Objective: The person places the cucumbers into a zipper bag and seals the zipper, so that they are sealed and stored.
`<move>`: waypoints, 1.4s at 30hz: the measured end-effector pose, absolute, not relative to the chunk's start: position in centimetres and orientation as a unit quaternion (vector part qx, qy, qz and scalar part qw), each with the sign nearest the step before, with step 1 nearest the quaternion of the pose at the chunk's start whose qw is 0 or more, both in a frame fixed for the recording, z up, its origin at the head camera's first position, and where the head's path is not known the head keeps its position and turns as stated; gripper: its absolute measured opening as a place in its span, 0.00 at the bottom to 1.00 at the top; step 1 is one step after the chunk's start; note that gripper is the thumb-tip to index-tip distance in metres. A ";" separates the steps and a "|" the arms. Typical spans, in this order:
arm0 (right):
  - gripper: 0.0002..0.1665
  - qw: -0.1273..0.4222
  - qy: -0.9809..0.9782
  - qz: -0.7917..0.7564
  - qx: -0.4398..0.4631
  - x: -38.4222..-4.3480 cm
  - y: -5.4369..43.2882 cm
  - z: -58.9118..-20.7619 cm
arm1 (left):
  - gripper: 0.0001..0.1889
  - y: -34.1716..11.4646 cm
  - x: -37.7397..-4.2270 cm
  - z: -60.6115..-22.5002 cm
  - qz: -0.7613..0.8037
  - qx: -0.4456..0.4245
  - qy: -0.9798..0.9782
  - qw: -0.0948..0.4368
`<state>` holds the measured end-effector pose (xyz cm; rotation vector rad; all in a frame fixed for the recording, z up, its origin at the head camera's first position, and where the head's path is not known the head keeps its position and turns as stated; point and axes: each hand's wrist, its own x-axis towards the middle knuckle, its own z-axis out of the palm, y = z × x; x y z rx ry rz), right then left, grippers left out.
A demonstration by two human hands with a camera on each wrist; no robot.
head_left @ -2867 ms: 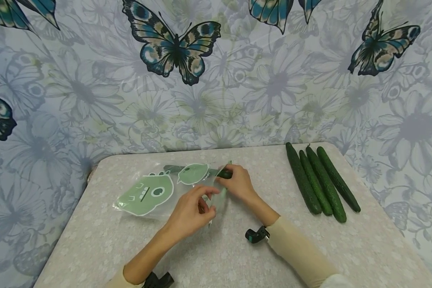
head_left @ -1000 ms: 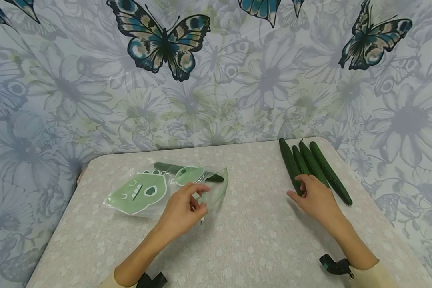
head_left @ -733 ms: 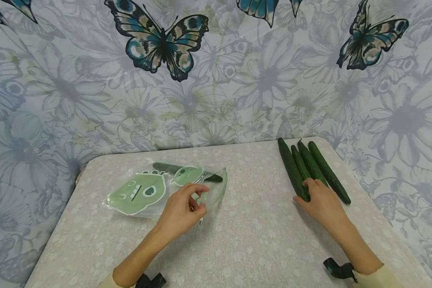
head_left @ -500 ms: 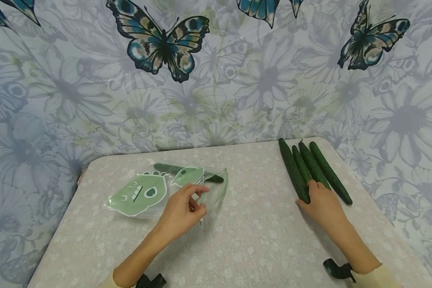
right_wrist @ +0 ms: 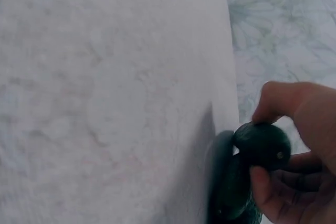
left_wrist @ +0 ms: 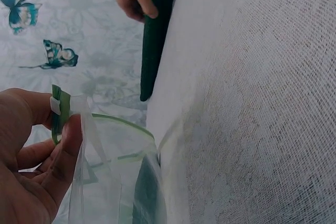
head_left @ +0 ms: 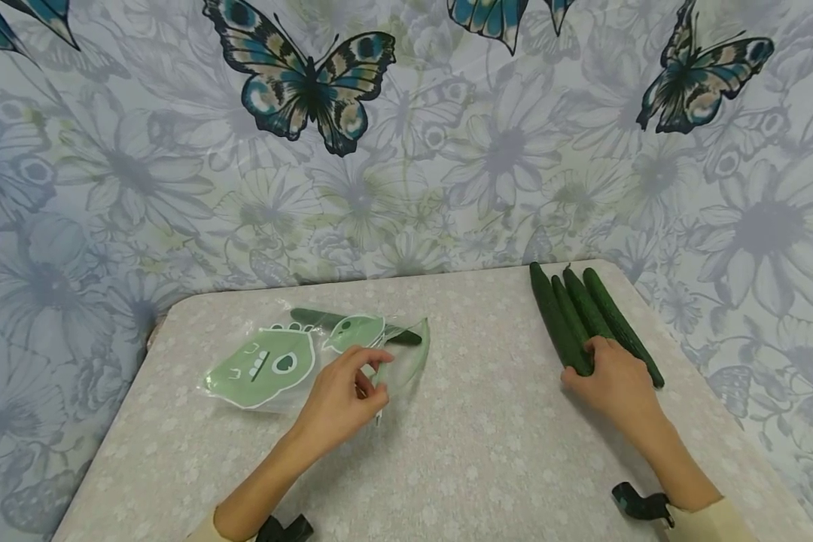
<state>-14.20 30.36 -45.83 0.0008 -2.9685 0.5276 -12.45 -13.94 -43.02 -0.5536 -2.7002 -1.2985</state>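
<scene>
My left hand (head_left: 342, 391) pinches the green zip edge (left_wrist: 62, 111) of a clear plastic bag (head_left: 332, 376) beside a small white slider (left_wrist: 55, 105). Green cartoon shapes are printed on the bag, and a cucumber (head_left: 406, 336) lies inside it, partly behind the print. The bag's mouth gapes toward the right. At the right of the table, my right hand (head_left: 619, 384) grips the near end of the leftmost long cucumber (head_left: 552, 316), thumb and fingers on opposite sides. In the right wrist view that cucumber's rounded end (right_wrist: 265, 142) sits above another cucumber (right_wrist: 233, 187).
Several cucumbers lie side by side at the right, the held one among them, with the rightmost one (head_left: 616, 316) near the table's right edge. A pale patterned cloth covers the table (head_left: 488, 421). Behind it hangs a floral backdrop (head_left: 447, 188) with butterflies.
My right hand has left the bag's mouth and the bagged cucumber, moved right, and taken hold of the leftmost cucumber. My left hand keeps its pinch on the bag's edge.
</scene>
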 end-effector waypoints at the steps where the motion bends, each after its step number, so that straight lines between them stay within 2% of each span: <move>1: 0.32 0.068 -0.980 0.186 -0.009 -14.3 30.6 -45.8 | 0.21 -13.9 -12.5 -43.0 -0.426 -0.181 -0.885 0.046; 11: 0.34 0.072 -0.946 0.311 -0.048 -15.0 33.3 -45.6 | 0.21 -13.9 -12.7 -42.9 -0.428 -0.186 -0.883 0.039; 17: 0.34 0.063 -0.935 0.343 -0.067 -15.2 33.9 -45.8 | 0.21 -13.8 -12.7 -43.0 -0.428 -0.186 -0.884 0.040; 26: 0.32 0.078 -0.924 0.371 -0.059 -14.9 34.4 -46.0 | 0.22 -13.8 -12.6 -43.2 -0.424 -0.184 -0.885 0.056; 34: 0.29 0.073 -0.922 0.378 -0.033 -13.7 34.6 -45.9 | 0.22 -13.8 -12.6 -43.2 -0.422 -0.184 -0.886 0.056; 42: 0.22 0.070 -0.899 0.430 0.045 -12.6 34.1 -45.7 | 0.22 -13.9 -12.6 -43.2 -0.421 -0.183 -0.886 0.061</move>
